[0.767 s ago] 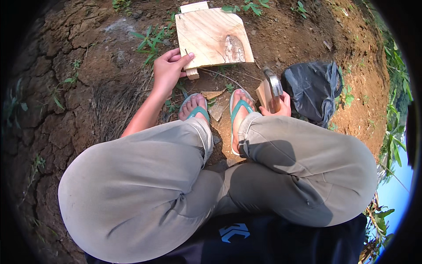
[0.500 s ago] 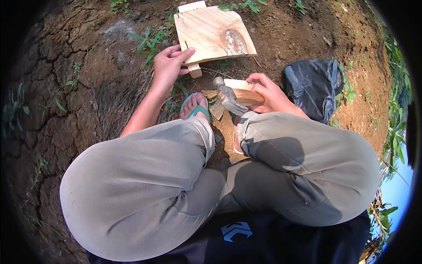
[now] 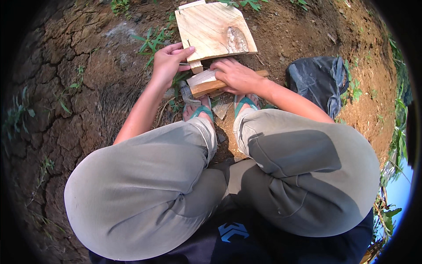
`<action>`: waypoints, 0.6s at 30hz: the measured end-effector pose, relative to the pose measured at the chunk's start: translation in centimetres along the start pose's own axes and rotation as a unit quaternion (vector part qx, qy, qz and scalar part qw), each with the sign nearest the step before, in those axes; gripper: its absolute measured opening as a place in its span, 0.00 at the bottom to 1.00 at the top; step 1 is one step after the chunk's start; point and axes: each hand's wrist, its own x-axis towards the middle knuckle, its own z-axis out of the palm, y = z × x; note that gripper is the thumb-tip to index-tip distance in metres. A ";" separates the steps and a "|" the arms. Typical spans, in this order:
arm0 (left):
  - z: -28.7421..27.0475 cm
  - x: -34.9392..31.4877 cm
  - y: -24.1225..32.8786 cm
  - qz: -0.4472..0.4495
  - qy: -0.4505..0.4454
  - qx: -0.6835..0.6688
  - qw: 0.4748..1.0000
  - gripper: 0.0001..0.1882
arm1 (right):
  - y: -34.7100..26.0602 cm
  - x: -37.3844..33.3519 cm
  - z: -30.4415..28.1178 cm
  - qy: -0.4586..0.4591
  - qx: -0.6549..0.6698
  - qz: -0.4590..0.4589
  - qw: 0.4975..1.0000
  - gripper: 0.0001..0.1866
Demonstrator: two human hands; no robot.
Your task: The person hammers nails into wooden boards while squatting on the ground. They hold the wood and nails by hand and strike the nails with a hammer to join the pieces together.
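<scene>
A pale wooden board [image 3: 211, 31] with a dark knot lies ahead of my feet, on narrower strips that show at its far and near left edges. My left hand [image 3: 169, 64] grips its near left corner, thumb on top beside an upright nail [image 3: 189, 42]. Just in front of the board's near edge, my right hand [image 3: 237, 77] is closed round the wooden handle of a hammer [image 3: 187, 94], whose metal head points left above my left foot. A pale wood block [image 3: 203, 78] lies against the handle under my right fingers; whether they hold it too is unclear.
A black plastic bag [image 3: 316, 83] sits on the soil to the right. Low green weeds [image 3: 151, 44] grow by the board, and cracked earth [image 3: 57, 57] spreads at left. My sandalled feet [image 3: 246, 102] stand just below the hammer.
My right hand has moved left and forward with the hammer, bringing it up to the board's near edge; the wood block has shifted the same way. My left hand stays at the board's corner.
</scene>
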 end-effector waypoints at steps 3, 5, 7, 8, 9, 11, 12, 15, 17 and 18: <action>-0.6 1.2 -0.6 -0.003 -0.010 -0.019 1.000 0.36 | -0.3 -1.1 0.6 0.051 -0.056 0.014 0.997 0.17; -0.4 1.3 -0.8 -0.007 -0.008 -0.021 1.000 0.36 | 0.1 -2.4 1.1 0.050 -0.041 0.038 0.997 0.16; 0.0 1.3 -0.7 -0.006 -0.010 -0.025 1.000 0.37 | 0.9 -3.1 1.9 0.064 -0.077 0.031 0.994 0.17; 0.1 1.2 -0.5 -0.005 -0.010 -0.028 1.000 0.37 | 1.2 -3.4 2.3 0.072 -0.096 0.028 0.992 0.17; 0.2 1.1 -0.4 -0.004 -0.008 -0.030 1.000 0.37 | 1.3 -3.3 2.4 0.062 -0.095 0.033 0.993 0.17; 0.3 1.0 -0.9 -0.010 -0.017 -0.037 0.999 0.37 | 1.4 -3.0 2.7 0.042 -0.094 0.045 0.994 0.17; 0.2 1.0 -0.9 -0.013 -0.021 -0.039 0.999 0.37 | 1.3 -2.5 2.7 0.036 -0.103 0.050 0.993 0.18; 0.2 0.8 -0.6 -0.022 -0.036 -0.024 0.999 0.38 | 1.0 -1.2 2.8 0.035 -0.120 0.063 0.990 0.20; 0.2 1.0 -0.3 -0.027 -0.050 -0.025 0.998 0.38 | 1.0 -0.5 3.1 0.058 -0.119 0.070 0.989 0.22; 0.3 1.1 -0.3 -0.031 -0.057 -0.026 0.998 0.37 | 0.9 -0.2 3.4 0.066 -0.122 0.070 0.988 0.22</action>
